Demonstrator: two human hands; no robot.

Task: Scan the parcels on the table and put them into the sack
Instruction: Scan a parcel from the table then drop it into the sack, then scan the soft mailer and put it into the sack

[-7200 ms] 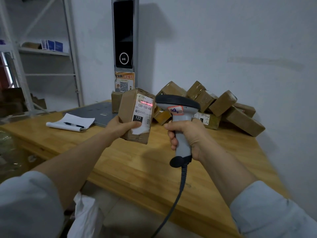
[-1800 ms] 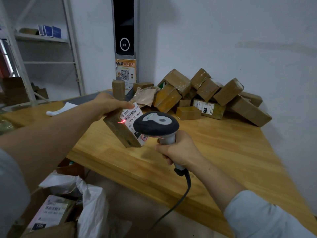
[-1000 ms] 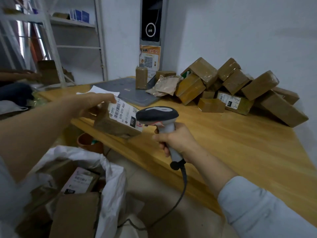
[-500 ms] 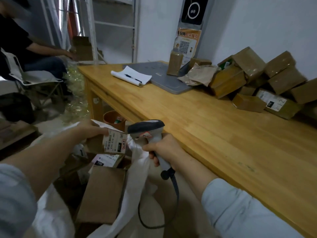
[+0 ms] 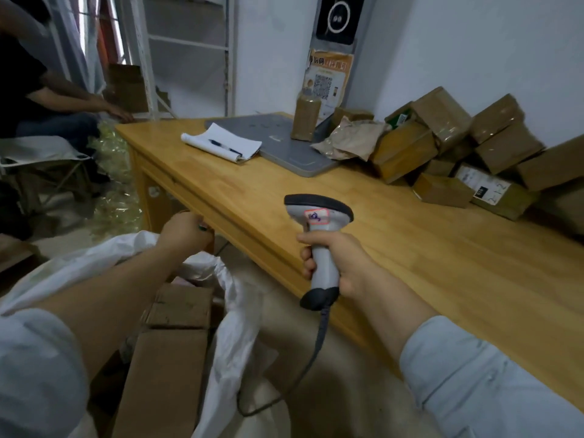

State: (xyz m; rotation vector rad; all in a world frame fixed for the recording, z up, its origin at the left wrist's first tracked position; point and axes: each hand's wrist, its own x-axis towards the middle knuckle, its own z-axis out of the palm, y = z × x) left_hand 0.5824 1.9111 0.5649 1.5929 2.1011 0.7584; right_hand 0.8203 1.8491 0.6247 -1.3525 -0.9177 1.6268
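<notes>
My right hand point(image 5: 339, 263) grips the handle of the grey barcode scanner point(image 5: 317, 213), held upright over the front edge of the wooden table point(image 5: 410, 267). Over the mouth of the white sack point(image 5: 235, 298), beside the table's edge, hangs my left hand point(image 5: 183, 230). I see its back, fingers loosely bent downward, with no parcel in it. Brown cardboard parcels point(image 5: 178, 308) lie inside the sack. A pile of several taped brown parcels point(image 5: 442, 137) sits at the table's far right against the wall.
A grey pad point(image 5: 284, 147) lies at the table's back with an upright parcel point(image 5: 305, 116) on it, a notepad with a pen point(image 5: 221, 142) and a crumpled brown bag point(image 5: 350, 139) beside it. A person point(image 5: 38, 90) sits at the far left near a white shelf rack point(image 5: 189, 52).
My left hand carried the labelled parcel from the table down over the sack; the parcel is no longer in it. My right hand has kept hold of the scanner throughout.
</notes>
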